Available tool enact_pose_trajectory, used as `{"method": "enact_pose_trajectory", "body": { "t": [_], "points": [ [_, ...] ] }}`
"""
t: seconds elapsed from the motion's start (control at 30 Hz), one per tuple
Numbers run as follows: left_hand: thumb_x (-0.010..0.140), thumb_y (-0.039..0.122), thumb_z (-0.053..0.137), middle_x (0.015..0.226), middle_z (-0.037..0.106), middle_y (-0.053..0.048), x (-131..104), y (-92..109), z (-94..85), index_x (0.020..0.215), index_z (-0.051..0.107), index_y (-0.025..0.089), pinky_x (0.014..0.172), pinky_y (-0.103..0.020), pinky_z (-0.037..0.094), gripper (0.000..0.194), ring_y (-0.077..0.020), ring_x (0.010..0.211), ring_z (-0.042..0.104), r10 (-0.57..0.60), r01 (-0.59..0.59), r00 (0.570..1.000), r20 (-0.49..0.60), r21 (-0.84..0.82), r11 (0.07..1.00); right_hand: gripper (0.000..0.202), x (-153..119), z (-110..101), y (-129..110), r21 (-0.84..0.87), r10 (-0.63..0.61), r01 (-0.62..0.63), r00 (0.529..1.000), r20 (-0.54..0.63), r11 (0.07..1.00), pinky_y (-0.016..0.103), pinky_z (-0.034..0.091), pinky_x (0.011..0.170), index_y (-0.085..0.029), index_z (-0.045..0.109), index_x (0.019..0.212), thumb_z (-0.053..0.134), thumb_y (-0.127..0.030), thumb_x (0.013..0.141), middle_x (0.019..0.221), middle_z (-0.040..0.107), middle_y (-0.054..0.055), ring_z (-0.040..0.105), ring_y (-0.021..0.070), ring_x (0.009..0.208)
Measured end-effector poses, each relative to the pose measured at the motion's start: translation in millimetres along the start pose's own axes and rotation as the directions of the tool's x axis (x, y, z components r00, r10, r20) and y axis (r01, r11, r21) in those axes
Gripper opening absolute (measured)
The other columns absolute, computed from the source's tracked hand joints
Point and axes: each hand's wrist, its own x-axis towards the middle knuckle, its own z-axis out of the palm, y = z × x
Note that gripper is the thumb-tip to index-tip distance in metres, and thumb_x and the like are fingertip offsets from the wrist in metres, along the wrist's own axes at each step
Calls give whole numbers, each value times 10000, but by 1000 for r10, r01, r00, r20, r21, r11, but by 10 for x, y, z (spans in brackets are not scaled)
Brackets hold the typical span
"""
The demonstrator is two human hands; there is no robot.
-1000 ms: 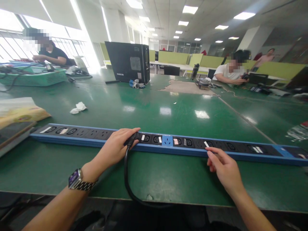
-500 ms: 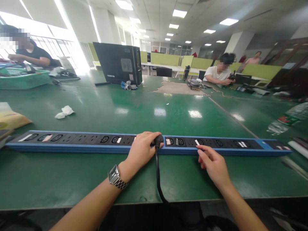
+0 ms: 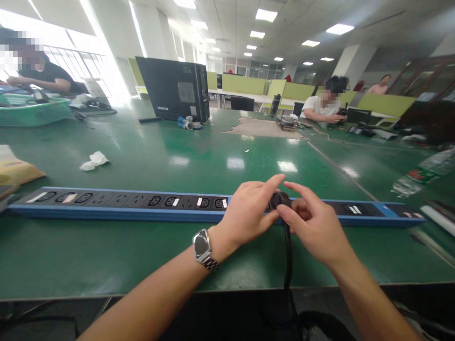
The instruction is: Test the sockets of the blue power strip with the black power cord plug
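Note:
A black power plug (image 3: pixel 279 199) with a thick cable (image 3: pixel 287 251) stands over the sockets of a long blue-edged power strip (image 3: pixel 117 212). Whether its pins sit in a socket is hidden. My left hand (image 3: pixel 249 208), wearing a metal-band watch (image 3: pixel 202 246), closes on the plug from the left, thumb in front and index finger behind. From the right, my right hand (image 3: pixel 314 220) pinches it too, its thumb lying across the front. The cable hangs over the table's near edge. Both hands cover part of the strip's right half.
Crumpled tissue (image 3: pixel 94 161) lies beyond the strip. A computer case (image 3: pixel 174 90) and gloves (image 3: pixel 190 123) stand farther back. At left is a green basket (image 3: pixel 39 111); at right, a plastic bottle (image 3: pixel 424 173). Other people sit at the left and back right.
My left hand has carried the plug rightward along the strip. My right hand has moved slightly left and up and now grips the plug as well. The cable shifted right with it.

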Motion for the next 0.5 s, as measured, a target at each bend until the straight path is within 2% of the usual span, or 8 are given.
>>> {"method": "enact_pose_trajectory", "body": {
  "t": [0.07,0.17,0.27,0.33,0.5],
  "points": [
    [821,178,631,1209,670,-78,102,56,47,1491,242,212,971,-405,480,775,-233,1128,608,6,-7,997,71,24,1000,395,123,-81,-108,-258,-37,45,999,33,965,266,455,571,-214,654,1189,570,-422,864,678,677,-2,608,153,573],
    [819,293,690,1303,611,-127,59,-54,51,1497,243,167,990,-436,468,822,-271,1187,567,-119,103,984,132,123,987,361,280,-129,1,-498,17,32,996,93,866,303,495,684,-191,725,1099,492,-376,894,832,752,60,687,210,740],
    [838,351,676,1289,616,-126,-133,-257,6,1385,445,167,1019,-475,439,622,-294,1202,547,-248,202,957,148,271,941,376,388,-118,204,-593,72,48,981,178,804,325,505,834,-192,751,1066,455,-352,899,1031,754,85,696,247,962],
    [848,370,663,1258,634,-111,-263,-358,-25,1307,529,176,1035,-479,423,516,-291,1195,549,-290,227,944,154,333,915,381,442,-110,263,-628,77,76,974,214,775,328,498,875,-204,761,1048,440,-347,900,1080,743,79,681,254,1031],
    [867,472,625,1256,637,-115,-422,-435,-57,1217,598,169,1049,-477,405,464,-291,1187,551,-286,201,942,175,389,899,371,551,-88,189,-691,68,190,942,328,697,331,492,788,-215,770,995,432,-337,901,1023,755,83,694,267,958]
  ]
}}
